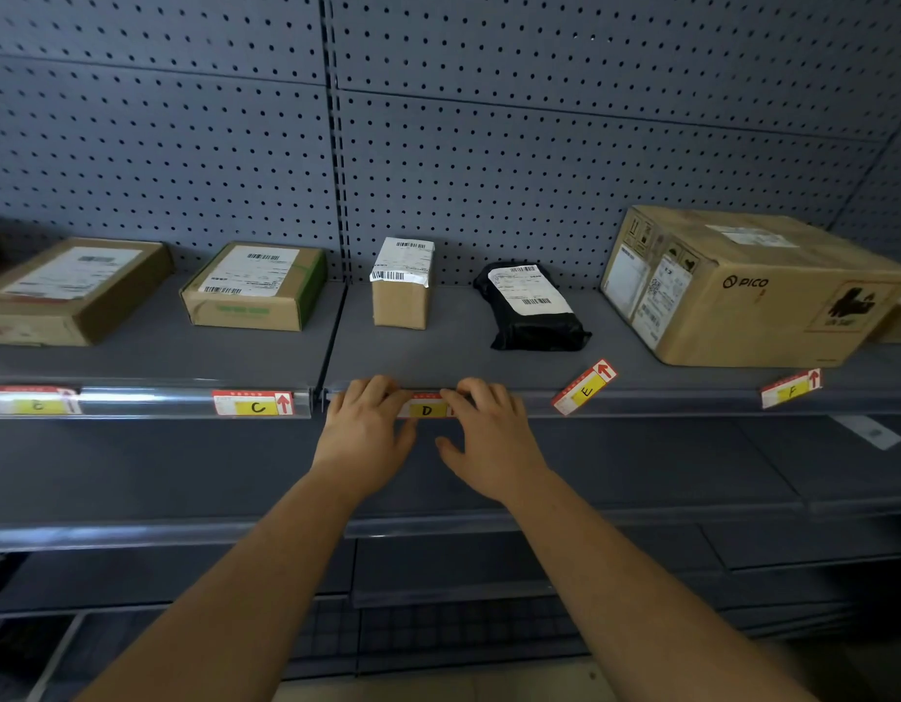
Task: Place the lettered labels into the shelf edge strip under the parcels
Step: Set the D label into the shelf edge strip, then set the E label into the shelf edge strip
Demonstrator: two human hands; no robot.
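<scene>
Along the shelf edge strip point(656, 399), my left hand point(362, 433) and right hand point(489, 438) curl fingers over the D label point(427, 410), seating it. C label point(256, 405) is in; 2 remain loose, E label point(584, 387) and F label point(791, 390).

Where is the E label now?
Head view, right of centre: the E label lies tilted on the shelf edge, below the black parcel, right of the right hand.
</scene>
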